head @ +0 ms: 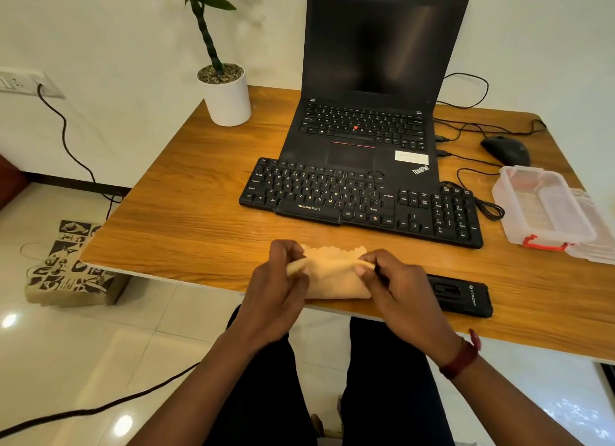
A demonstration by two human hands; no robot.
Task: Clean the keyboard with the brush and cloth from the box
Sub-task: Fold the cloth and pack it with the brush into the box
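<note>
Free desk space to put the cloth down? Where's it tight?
Widest bare patch: left part of the table, between the plant pot, the keyboard and the near edge. A narrower strip lies between keyboard and cloth. Crowded on the right: mouse, cables, clear box, black phone.

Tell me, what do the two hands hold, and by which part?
Both hold the beige cloth: the left hand pinches its left end, the right hand its right end, along the upper fold.

Folded beige cloth near black keyboard.
</note>
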